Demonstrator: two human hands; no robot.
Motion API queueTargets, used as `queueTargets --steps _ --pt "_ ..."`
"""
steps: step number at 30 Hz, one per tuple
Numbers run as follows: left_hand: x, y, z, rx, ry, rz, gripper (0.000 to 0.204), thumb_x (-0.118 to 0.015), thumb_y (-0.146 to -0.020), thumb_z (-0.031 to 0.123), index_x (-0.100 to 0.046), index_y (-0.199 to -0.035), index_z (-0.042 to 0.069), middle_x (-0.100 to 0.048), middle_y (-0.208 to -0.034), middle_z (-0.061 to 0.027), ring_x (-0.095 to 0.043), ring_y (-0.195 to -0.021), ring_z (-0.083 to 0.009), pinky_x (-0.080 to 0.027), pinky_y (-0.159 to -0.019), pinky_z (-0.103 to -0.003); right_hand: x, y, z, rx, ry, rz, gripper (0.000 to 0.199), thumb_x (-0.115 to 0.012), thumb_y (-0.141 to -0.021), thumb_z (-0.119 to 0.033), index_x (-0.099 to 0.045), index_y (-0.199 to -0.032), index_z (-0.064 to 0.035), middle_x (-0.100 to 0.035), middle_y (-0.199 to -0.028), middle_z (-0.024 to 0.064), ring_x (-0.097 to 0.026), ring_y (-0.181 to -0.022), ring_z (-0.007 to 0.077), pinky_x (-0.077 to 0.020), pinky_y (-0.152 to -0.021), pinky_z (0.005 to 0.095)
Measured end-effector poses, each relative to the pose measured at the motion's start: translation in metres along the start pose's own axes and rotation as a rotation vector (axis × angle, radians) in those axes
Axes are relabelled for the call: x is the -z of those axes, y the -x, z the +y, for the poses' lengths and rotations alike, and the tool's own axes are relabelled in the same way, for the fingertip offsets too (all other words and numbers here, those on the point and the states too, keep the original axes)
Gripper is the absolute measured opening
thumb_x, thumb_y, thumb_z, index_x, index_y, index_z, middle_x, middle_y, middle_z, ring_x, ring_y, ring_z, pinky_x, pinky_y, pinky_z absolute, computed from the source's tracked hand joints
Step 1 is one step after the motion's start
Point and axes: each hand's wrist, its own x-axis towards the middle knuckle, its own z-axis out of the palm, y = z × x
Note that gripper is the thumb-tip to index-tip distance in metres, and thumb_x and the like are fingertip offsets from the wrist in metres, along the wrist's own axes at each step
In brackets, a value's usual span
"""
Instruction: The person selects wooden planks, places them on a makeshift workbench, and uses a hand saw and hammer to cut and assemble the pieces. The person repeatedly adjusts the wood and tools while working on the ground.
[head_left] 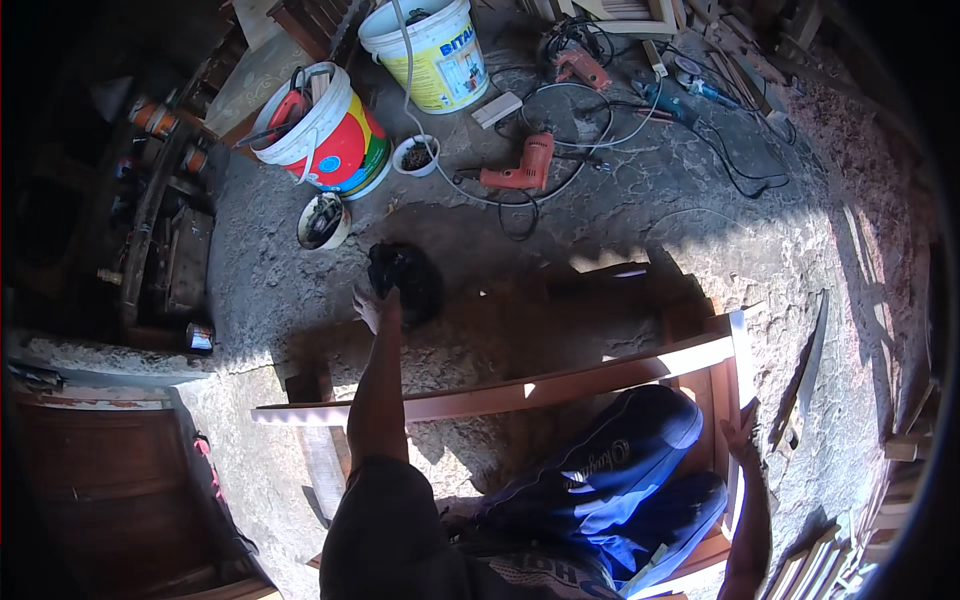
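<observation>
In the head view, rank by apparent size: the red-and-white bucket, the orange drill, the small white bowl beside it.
1. red-and-white bucket
2. orange drill
3. small white bowl
All lie similarly far off, so the order seems reliable.

Left hand [368, 306] stretched toward a black bag [403, 280] on the concrete floor [620, 215], right hand [741, 430] resting on a wooden frame [560, 385], buckets and drills beyond.

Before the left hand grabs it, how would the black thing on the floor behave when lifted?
The black thing looks crumpled and shapeless, so it is probably floppy and would sag from the left hand. It seems light for its size. It lies flat on the rough concrete floor, so rolling is unlikely.
</observation>
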Motion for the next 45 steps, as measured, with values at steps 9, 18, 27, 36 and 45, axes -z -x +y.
queueTargets --steps 9,18,27,36,45 --pt "-0.006 -0.006 0.044 -0.613 -0.102 -0.449 0.010 -0.066 -0.090 0.019 -0.064 -0.091 0.010 -0.069 -0.106 -0.0078 -0.065 -0.106 -0.0291 -0.049 -0.091 -0.043 0.013 -0.003 0.012 -0.116 0.164 -0.060 0.103 -0.069 -0.096 -0.038 -0.004 -0.158 0.0140 -0.021 -0.163 0.0358 -0.018 -0.155 0.0436 -0.0151 -0.127 0.0453" --pt "-0.047 -0.051 0.003 -0.250 0.526 -0.684 0.032 -0.065 -0.092 0.013 -0.060 -0.120 0.001 -0.060 -0.131 -0.0190 -0.061 -0.121 -0.0360 -0.048 -0.103 -0.045 -0.006 -0.010 0.002 -0.105 0.034 -0.046 0.101 -0.068 -0.095 -0.031 -0.004 -0.158 0.0143 -0.020 -0.163 0.0358 -0.018 -0.155 0.0434 -0.0134 -0.128 0.0445" --pt "-0.037 -0.040 0.035 -0.063 -0.545 -0.853 0.033 -0.059 -0.091 0.017 -0.072 -0.119 0.007 -0.066 -0.133 -0.0213 -0.060 -0.128 -0.0406 -0.049 -0.106 -0.048 0.013 -0.007 -0.004 -0.162 -0.038 0.016 0.106 -0.070 -0.092 -0.037 -0.004 -0.159 0.0124 -0.017 -0.166 0.0313 -0.016 -0.156 0.0418 -0.0129 -0.127 0.0446" --pt "-0.016 -0.020 0.049 -0.621 -0.781 -0.770 0.026 -0.075 -0.083 0.035 -0.075 -0.098 0.013 -0.077 -0.093 -0.0132 -0.076 -0.090 -0.0323 -0.058 -0.081 -0.045 -0.019 -0.004 -0.002 -0.125 -0.194 0.028 0.104 -0.071 -0.093 -0.034 -0.005 -0.160 0.0103 -0.018 -0.165 0.0324 -0.017 -0.155 0.0423 -0.0144 -0.127 0.0455" --pt "-0.039 -0.049 0.018 -1.012 -0.642 -0.816 0.035 -0.070 -0.082 0.018 -0.067 -0.112 0.001 -0.058 -0.130 -0.0220 -0.058 -0.120 -0.0447 -0.052 -0.097 -0.054 -0.007 -0.033 -0.039 -0.277 0.061 0.081 0.092 -0.076 -0.089 -0.045 -0.031 -0.155 0.0021 -0.055 -0.137 0.0232 -0.050 -0.130 0.0370 -0.0392 -0.110 0.0474"
